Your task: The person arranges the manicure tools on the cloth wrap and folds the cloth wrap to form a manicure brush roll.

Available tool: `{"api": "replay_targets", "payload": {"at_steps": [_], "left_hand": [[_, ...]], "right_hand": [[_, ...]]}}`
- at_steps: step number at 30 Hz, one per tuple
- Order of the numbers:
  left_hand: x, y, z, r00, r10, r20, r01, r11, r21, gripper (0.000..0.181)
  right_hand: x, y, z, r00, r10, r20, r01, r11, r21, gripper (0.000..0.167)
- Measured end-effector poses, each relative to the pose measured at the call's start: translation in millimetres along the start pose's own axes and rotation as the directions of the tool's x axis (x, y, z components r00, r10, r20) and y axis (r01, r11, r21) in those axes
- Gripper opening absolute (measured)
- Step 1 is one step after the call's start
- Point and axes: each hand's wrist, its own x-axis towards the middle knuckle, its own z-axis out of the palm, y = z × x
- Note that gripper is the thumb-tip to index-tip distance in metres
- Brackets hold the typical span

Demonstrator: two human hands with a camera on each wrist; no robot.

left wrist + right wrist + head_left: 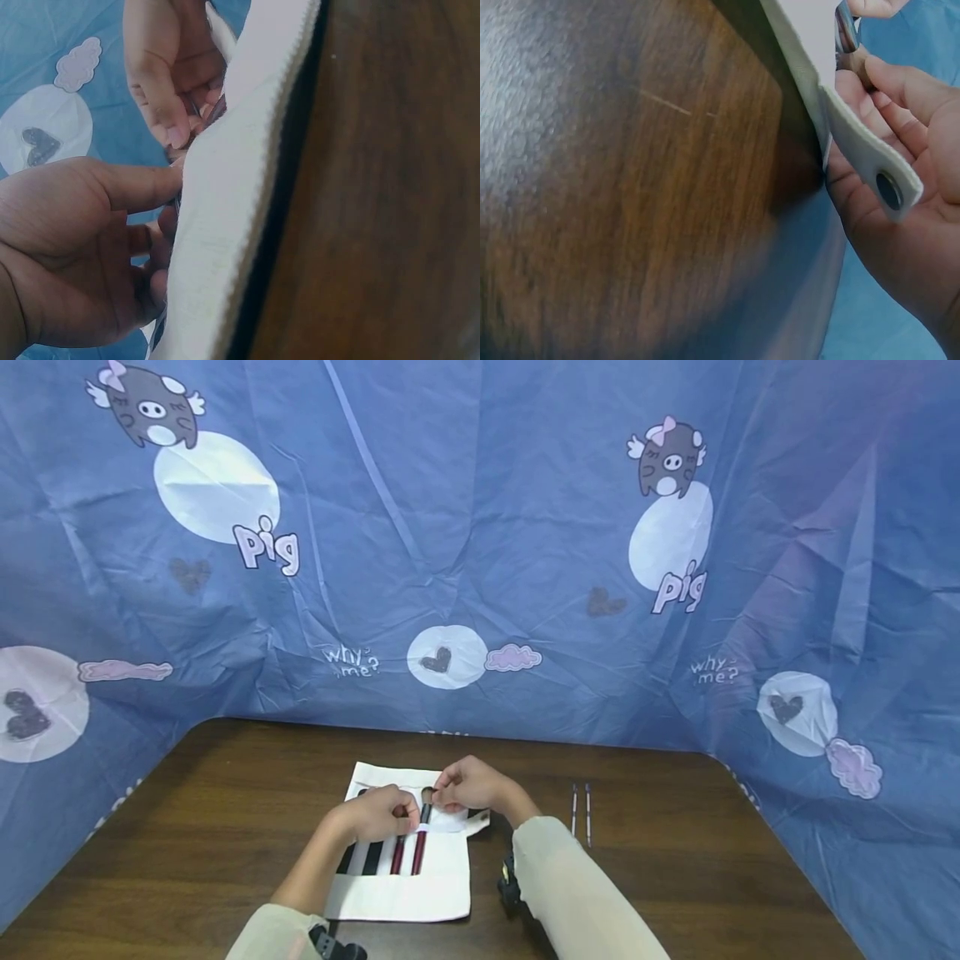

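A white cloth brush roll (442,897) lies unfolded on the table, with several makeup brushes in its slots. My right hand (468,783) pinches the brown head of a makeup brush (418,852) with a dark red handle; the right wrist view shows the brush head (857,66) between thumb and fingers. To the left, my left hand (378,814) has curled fingers around the upper part of another red-handled makeup brush (397,856). Its fingertips are partly hidden behind the cloth edge in the left wrist view. A strap with a metal snap (889,189) hangs by my right palm.
Two thin, light sticks with dark tips (588,814) lie side by side on the brown wooden table (660,860), right of my right forearm. Darker flat items (372,858) fill the roll's left slots. A blue printed cloth (525,568) hangs behind the table.
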Motion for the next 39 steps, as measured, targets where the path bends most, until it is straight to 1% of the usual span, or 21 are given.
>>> {"api": "replay_targets", "payload": {"at_steps": [7,11,13,17,22,25,33,39], "left_hand": [[1.0,-0.3,0.1,1.000,-0.002,0.000,0.002,1.000,-0.007,0.016],[-0.1,-0.4,-0.3,1.000,0.001,-0.001,-0.001,1.000,-0.009,0.016],[-1.3,-0.3,-0.4,1.000,0.012,-0.004,-0.012,1.000,-0.010,0.015],[-2.8,0.1,0.0,1.000,0.028,-0.007,-0.028,0.999,-0.024,0.014],[-2.6,0.7,-0.1,1.000,0.014,-0.008,-0.014,0.999,-0.034,0.014],[-2.2,0.7,-0.4,1.000,0.008,-0.009,-0.008,0.999,-0.036,0.014],[-2.4,0.4,-0.2,0.999,0.041,-0.015,-0.041,0.999,-0.016,0.013],[-2.4,-0.1,0.3,0.999,0.026,-0.019,-0.026,1.000,-0.017,0.013]], "right_hand": [[2.5,0.7,-0.2,1.000,0.023,0.002,-0.023,0.994,0.106,0.006],[3.2,-2.1,2.2,1.000,0.020,-0.002,-0.020,0.991,0.130,0.007],[3.4,-3.6,3.5,1.000,0.015,0.001,-0.015,0.992,0.124,0.008],[3.4,-5.6,4.9,1.000,0.003,0.012,-0.004,0.998,0.067,0.007],[3.5,-4.9,3.9,0.999,0.002,0.044,-0.002,1.000,0.000,0.009],[3.7,-4.0,2.8,0.998,0.002,0.057,-0.001,1.000,-0.013,0.010],[1.6,-4.9,0.6,0.997,0.019,0.081,-0.016,0.999,-0.038,0.010],[-1.5,-5.9,-1.5,0.998,0.005,0.066,-0.003,0.999,-0.039,0.008]]}}
